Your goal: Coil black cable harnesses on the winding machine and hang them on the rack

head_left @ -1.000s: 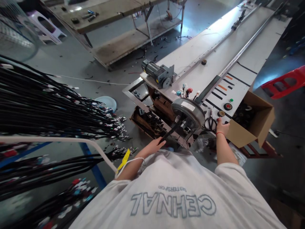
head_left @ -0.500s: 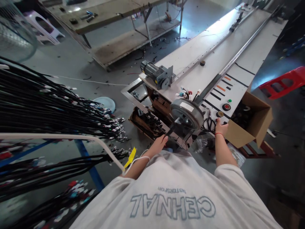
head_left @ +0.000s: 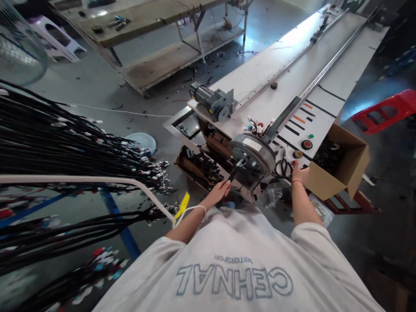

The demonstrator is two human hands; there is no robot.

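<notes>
long bench point(head_left: 260, 73): motor point(head_left: 212, 102), wheel hub point(head_left: 253, 152), cardboard box point(head_left: 349, 167).

Both my arms reach forward: left hand point(head_left: 220, 190) curled, fingers closed; right hand point(head_left: 299, 173) extended, fingers loosely spread.

Box point(head_left: 344, 171) contents dark, too small to tell.

The left hand point(head_left: 220, 190) grips a black cable point(head_left: 234, 170) that runs up to the round grey motor point(head_left: 253, 154) at its 1 o'clock. The right hand point(head_left: 299, 172) rests on the white table point(head_left: 279, 65) just beside the scissors point(head_left: 284, 167), with the cardboard box point(head_left: 344, 171) at its 3 o'clock. Black wire bundles point(head_left: 65, 138) hang at 9 o'clock.
</notes>
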